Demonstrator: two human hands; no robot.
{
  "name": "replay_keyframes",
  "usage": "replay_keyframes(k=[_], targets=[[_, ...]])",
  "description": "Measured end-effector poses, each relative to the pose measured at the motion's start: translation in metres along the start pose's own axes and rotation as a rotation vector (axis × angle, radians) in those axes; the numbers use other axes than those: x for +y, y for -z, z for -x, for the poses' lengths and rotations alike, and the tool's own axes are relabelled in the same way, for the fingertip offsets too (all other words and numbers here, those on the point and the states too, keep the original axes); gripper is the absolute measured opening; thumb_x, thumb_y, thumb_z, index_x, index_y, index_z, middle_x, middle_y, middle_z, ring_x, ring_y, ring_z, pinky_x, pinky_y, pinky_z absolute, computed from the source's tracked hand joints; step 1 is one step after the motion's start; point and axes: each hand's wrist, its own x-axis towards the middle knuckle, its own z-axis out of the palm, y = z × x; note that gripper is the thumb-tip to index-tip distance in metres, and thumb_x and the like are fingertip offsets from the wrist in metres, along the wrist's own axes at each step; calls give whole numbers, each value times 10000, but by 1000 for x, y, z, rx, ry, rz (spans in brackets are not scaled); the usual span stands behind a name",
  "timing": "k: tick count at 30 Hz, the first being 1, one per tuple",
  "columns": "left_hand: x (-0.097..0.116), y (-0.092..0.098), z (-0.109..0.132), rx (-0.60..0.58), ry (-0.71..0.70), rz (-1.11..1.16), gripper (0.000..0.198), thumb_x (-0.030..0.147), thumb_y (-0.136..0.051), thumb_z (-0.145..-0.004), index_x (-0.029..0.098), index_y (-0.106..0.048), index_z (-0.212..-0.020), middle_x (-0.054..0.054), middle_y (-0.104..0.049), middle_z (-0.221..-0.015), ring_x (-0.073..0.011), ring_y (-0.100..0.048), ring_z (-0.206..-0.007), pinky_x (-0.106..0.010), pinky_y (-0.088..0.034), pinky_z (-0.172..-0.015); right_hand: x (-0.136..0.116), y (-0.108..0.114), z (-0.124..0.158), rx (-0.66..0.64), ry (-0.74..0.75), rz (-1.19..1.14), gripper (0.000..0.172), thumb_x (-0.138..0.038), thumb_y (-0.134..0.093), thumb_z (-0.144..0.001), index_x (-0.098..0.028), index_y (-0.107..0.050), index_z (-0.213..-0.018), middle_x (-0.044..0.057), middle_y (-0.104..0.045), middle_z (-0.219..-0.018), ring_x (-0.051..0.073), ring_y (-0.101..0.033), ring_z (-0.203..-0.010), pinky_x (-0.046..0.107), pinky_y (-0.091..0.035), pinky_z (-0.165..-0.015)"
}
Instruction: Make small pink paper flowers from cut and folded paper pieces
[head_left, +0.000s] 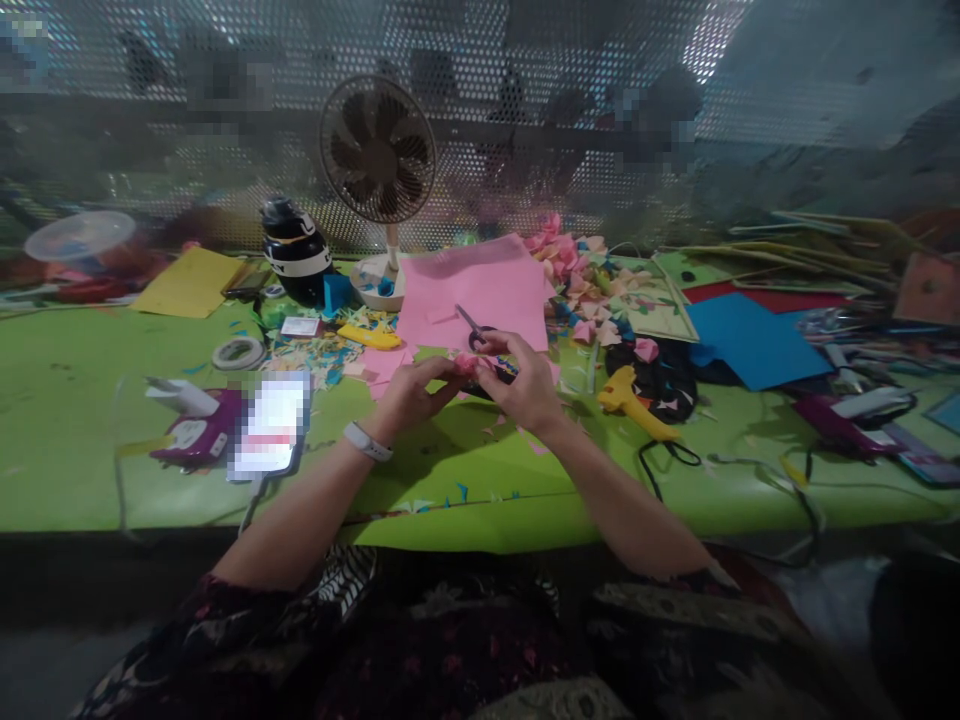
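Note:
Between my two hands is a small pink paper flower [466,364], pinched by the fingers of both. My left hand [416,392], with a white band on its wrist, grips it from the left. From the right, my right hand [527,385] has its fingers closed on the flower's other side. Scissors [472,325] lie just beyond the right fingers, their handles partly hidden; whether the hand touches them I cannot tell. Under the scissors a large pink paper sheet [480,285] is spread. Smaller pink paper pieces [382,368] lie beside my left hand.
A yellow glue gun [637,405] with a black cord lies right of my hands. Behind are a fan [379,150], a black bottle [296,255] and a heap of paper flowers [562,260]. A lit phone [270,425] stands left; blue paper [750,340] lies right.

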Motion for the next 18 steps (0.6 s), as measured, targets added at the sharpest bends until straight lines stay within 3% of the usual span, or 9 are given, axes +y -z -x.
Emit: replay_keyframes(k=[5, 9, 13, 18], targets=[[-5, 1, 2, 34, 140, 103, 130, 270, -676, -895, 154, -694, -951, -63, -751, -860, -140, -725, -739, -231, -601, -690, 6, 4, -5, 72, -39, -95, 241, -310, -629, -834, -190, -631, -1043, 93, -709, -1033, 220, -673, -962, 392, -542, -907], [-1, 4, -2, 44, 224, 128, 162, 304, -671, -897, 150, -673, -947, -55, -743, -827, -147, -735, -734, -236, -611, -704, 13, -1, -7, 38, -137, -104, 213, -338, -653, -804, -194, -639, -961, 91, -719, -1003, 219, -682, -927, 397, -548, -901], [-1, 6, -4, 52, 245, 134, 183, 334, -664, -897, 157, -673, -944, -61, -744, -846, -157, -739, -760, -255, -618, -714, 15, -6, -6, -45, -211, -145, 195, -352, -635, -810, -210, -656, -942, 63, -744, -915, 216, -700, -854, 391, -569, -840], [-7, 5, 0, 16, 244, 114, 165, 299, -654, -893, 158, -689, -970, -69, -747, -890, -145, -725, -768, -231, -604, -676, 19, -12, -4, -51, -193, -182, 237, -351, -629, -812, -207, -661, -997, 73, -743, -944, 213, -708, -884, 366, -576, -822]])
